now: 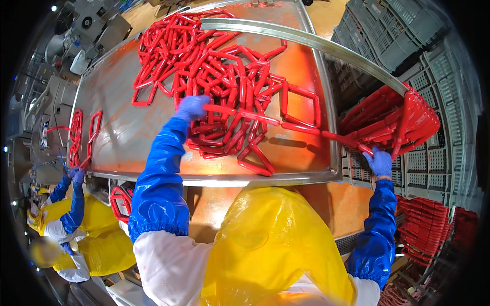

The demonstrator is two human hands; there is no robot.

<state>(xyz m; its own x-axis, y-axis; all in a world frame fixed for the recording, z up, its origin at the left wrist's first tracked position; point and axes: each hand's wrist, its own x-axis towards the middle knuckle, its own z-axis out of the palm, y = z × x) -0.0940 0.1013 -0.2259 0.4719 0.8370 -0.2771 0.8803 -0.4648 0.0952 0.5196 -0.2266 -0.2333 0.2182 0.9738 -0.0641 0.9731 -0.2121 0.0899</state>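
Observation:
A string of red linked sausages (301, 127) stretches across the table's right part and past its edge, between my two hands. My left hand (193, 107), in a blue glove and slightly blurred, is closed on one end of it beside a big tangled heap of sausage links (204, 66). Off the right edge, my right hand (380, 162) is closed on the string, just below a thick bunch of sausages (418, 125). That bunch hangs on the end of a long metal bar (326, 46), which reaches over the metal table (109, 81).
Grey plastic crates (423, 163) are stacked on the right. Rows of red sausages (426, 224) hang lower right. At the left, people in yellow aprons (102, 234) work at the table; one gloved hand (77, 174) touches a smaller sausage string (76, 135).

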